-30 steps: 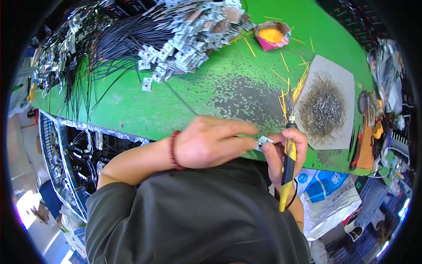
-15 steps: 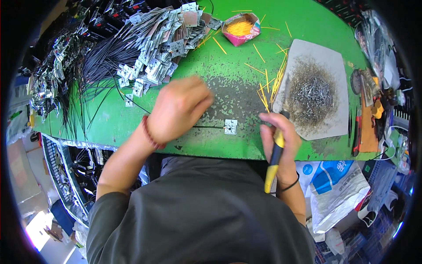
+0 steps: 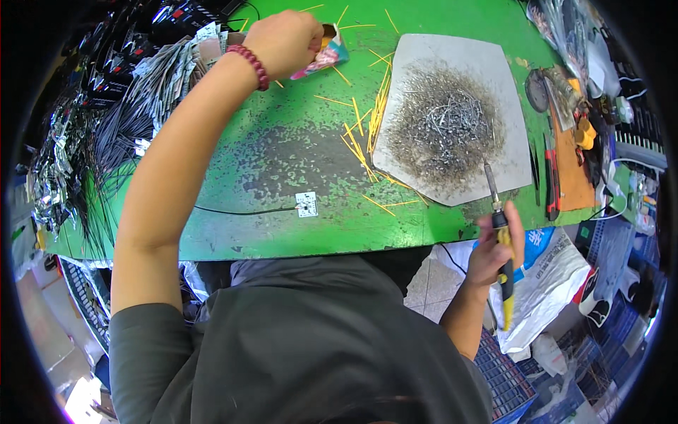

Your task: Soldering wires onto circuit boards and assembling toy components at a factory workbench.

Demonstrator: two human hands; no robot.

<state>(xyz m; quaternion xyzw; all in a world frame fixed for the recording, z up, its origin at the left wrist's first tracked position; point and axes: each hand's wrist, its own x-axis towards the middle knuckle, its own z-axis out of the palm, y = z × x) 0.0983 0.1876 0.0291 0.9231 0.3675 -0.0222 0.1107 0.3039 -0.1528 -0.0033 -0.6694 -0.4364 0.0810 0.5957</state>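
My left hand (image 3: 286,44), fingers curled, is at the far side of the table by the small pink-and-white box (image 3: 332,55). It partly covers the box, and what is between the fingertips is hidden. A yellow-and-black soldering iron (image 3: 503,247) is gripped in my right hand (image 3: 496,249) at the table's front edge. Its metal tip points away from me, over the near right part of the grey sheet. A small white circuit board (image 3: 306,204) with a black cable lies flat near the front edge, untouched by either hand.
The grey sheet (image 3: 519,134) carries a heap of solder bits and dark residue (image 3: 455,124). Thin yellow wires (image 3: 359,116) lie scattered left of it. Stacked circuit boards (image 3: 166,78) with black cables fill the left side. Red-handled pliers (image 3: 551,180) and other tools lie at the right.
My left hand has moved from above the table's middle to the far box. My right hand has shifted right with the soldering iron, and the whole view has shifted.
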